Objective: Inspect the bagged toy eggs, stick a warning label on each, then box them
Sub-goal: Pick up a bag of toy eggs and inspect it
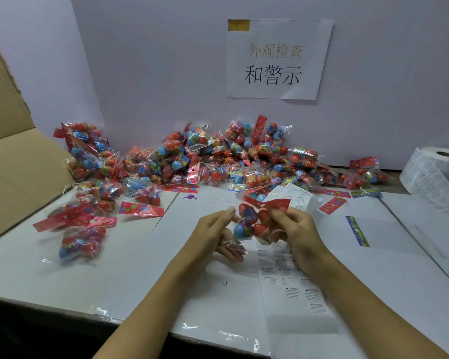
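Note:
One clear bag of toy eggs [252, 221], red and blue with a red header card, hangs above the white table between both hands. My right hand [293, 229] grips the bag from the right, fingers curled round the eggs. My left hand [215, 234] lies on the bag's left side with fingers nearly straight, touching the plastic. A strip of white warning labels [293, 288] lies on the table under my right forearm. A big pile of bagged eggs [218, 156] fills the back of the table.
An open cardboard box [16, 156] stands at the left edge. Several bags [83, 229] lie near it. A label roll [436, 169] sits at the far right, loose header cards [358, 230] lie around, and a paper sign [275, 60] hangs on the wall.

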{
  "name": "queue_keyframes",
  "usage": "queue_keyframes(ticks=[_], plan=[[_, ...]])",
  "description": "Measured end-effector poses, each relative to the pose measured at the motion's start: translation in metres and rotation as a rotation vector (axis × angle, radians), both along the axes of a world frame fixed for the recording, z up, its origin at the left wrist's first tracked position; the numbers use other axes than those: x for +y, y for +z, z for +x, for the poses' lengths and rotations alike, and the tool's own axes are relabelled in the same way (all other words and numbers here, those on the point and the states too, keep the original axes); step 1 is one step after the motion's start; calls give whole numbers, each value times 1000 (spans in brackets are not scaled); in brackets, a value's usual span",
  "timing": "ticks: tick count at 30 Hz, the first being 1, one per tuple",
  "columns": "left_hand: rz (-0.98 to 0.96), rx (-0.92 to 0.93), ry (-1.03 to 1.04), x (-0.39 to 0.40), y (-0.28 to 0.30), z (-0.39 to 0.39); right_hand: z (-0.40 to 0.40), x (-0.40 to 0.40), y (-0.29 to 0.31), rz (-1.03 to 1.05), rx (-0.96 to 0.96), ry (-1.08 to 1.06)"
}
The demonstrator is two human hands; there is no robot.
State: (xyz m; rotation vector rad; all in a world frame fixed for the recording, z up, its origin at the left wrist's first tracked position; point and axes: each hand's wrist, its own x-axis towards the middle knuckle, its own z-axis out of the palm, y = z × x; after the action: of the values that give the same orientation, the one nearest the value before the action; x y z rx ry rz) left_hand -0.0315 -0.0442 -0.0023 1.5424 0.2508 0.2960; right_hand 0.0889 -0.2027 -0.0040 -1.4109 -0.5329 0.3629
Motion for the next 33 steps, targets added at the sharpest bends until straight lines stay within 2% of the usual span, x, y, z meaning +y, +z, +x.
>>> queue_keyframes(ticks=[3,9,13,17,26,33], plan=[[112,-33,99,-1,-3,0,-4,1,1,-1,3,37],[95,-43,61,-3,-3,2,-9,4,0,-40,26,136],[72,-42,80,1,-3,2,-9,0,0,-151,-14,246],[43,-43,67,0,-6,3,-11,2,-2,-153,41,195],[34,-50,119,-2,-8,6,-10,6,-4,-68,-16,113],[33,0,56,0,-10,6,-5,6,-10,-73,-128,-42]])
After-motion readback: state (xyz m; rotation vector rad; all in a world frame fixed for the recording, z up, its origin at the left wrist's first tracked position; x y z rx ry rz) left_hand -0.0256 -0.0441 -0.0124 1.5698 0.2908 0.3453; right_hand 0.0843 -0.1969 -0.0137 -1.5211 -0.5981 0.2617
